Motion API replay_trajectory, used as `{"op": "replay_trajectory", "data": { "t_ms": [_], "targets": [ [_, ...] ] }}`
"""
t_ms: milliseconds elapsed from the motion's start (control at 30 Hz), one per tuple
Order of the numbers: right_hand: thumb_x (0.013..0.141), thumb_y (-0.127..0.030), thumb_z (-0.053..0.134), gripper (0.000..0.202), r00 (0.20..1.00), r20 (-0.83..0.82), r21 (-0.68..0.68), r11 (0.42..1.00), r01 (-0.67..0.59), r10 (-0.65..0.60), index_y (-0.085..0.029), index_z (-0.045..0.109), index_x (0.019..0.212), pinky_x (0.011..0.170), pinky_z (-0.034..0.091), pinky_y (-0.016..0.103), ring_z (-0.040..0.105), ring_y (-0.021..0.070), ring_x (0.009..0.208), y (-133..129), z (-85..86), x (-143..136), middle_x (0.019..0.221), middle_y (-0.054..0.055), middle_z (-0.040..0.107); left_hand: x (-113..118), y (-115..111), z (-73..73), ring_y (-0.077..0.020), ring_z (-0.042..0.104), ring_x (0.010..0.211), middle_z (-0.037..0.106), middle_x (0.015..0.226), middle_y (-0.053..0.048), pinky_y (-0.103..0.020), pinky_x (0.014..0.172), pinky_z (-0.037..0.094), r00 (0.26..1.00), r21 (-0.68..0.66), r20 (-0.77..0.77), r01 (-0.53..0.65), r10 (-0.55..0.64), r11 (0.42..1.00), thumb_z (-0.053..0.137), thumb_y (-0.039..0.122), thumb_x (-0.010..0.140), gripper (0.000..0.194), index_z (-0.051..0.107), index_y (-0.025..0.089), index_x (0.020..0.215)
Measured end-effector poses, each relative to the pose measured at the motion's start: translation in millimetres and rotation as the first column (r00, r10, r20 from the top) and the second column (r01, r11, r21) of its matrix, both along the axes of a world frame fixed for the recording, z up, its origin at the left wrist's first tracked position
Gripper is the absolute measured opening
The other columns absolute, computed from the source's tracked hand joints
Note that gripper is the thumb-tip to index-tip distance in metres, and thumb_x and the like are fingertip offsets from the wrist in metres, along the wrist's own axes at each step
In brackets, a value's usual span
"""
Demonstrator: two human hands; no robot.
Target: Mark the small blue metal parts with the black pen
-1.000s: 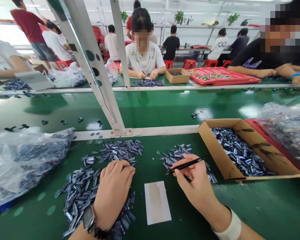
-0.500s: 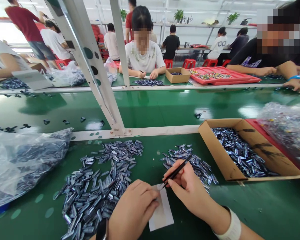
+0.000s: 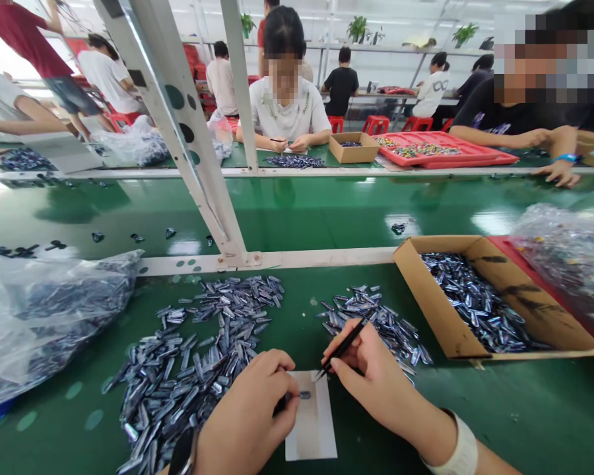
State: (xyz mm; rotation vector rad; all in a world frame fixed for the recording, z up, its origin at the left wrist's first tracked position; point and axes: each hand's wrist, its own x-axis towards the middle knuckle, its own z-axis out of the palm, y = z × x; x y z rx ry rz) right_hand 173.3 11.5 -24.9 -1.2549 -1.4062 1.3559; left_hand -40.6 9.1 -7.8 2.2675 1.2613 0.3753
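My left hand pinches a small dark piece over the left part of a white card. Black tweezers are in my right hand, their tips at the card's upper right corner, apart from the small piece. Left of my left hand spreads a large pile of shiny blue-grey pieces. A smaller pile of similar pieces lies just beyond my right hand.
An open cardboard box of pieces stands at the right, beside a clear bag. Another filled bag lies left. A white post rises from the rail. People sit across the green belt.
My left hand has drawn back left from the tweezer tips, and the small piece now shows at its fingertips. The card has shifted slightly left and turned. Dark bits on the belt have moved right.
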Motion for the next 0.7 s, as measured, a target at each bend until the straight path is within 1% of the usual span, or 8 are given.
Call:
{"op": "replay_trajectory", "data": {
  "t_ms": [200, 333, 533, 700],
  "targets": [
    [0.085, -0.011, 0.057, 0.023, 1.000, 0.013, -0.014, 1.000, 0.003, -0.003, -0.025, 0.043, 0.096, 0.080, 0.057, 0.037, 0.067, 0.0184, 0.087, 0.9, -1.2, -0.9, 0.091, 0.001, 0.063, 3.3, -0.6, 5.4, -0.0194, 0.064, 0.094, 0.064, 0.099, -0.003, -0.033, 0.085, 0.054, 1.000, -0.008, -0.029, 0.009, -0.009, 1.000, 0.057, 0.003, 0.077, 0.020, 0.066, 0.021, 0.074],
    [0.084, -0.011, 0.058, 0.025, 0.999, 0.034, -0.035, 0.999, -0.005, 0.006, -0.025, 0.043, 0.099, 0.079, 0.058, 0.037, 0.068, 0.0194, 0.088, 1.9, -3.1, -1.3, 0.092, 0.002, 0.065, 4.7, 0.4, 7.6, -0.0184, 0.063, 0.091, 0.064, 0.096, -0.002, -0.031, 0.083, 0.054, 0.999, -0.039, -0.037, 0.008, -0.009, 0.999, 0.056, 0.003, 0.078, 0.021, 0.066, 0.022, 0.074],
    [0.083, -0.015, 0.060, 0.027, 1.000, 0.017, -0.063, 0.998, -0.001, 0.002, -0.025, 0.042, 0.101, 0.080, 0.058, 0.038, 0.068, 0.0203, 0.089, 2.8, -0.3, -2.3, 0.092, 0.002, 0.066, 4.3, 0.8, 5.8, -0.0185, 0.062, 0.091, 0.063, 0.096, -0.001, -0.032, 0.082, 0.053, 1.000, -0.040, -0.022, 0.001, -0.002, 0.999, 0.054, 0.005, 0.079, 0.021, 0.066, 0.022, 0.075],
    [0.084, -0.015, 0.060, 0.026, 1.000, 0.011, -0.064, 0.998, 0.000, 0.000, -0.025, 0.042, 0.101, 0.078, 0.058, 0.037, 0.068, 0.0197, 0.087, 3.6, 0.8, -1.6, 0.091, 0.002, 0.066, 3.6, 0.2, 4.6, -0.0190, 0.062, 0.091, 0.063, 0.096, -0.002, -0.033, 0.082, 0.054, 1.000, -0.026, -0.009, 0.009, -0.009, 1.000, 0.054, 0.004, 0.079, 0.021, 0.066, 0.021, 0.075]
  ]
}}
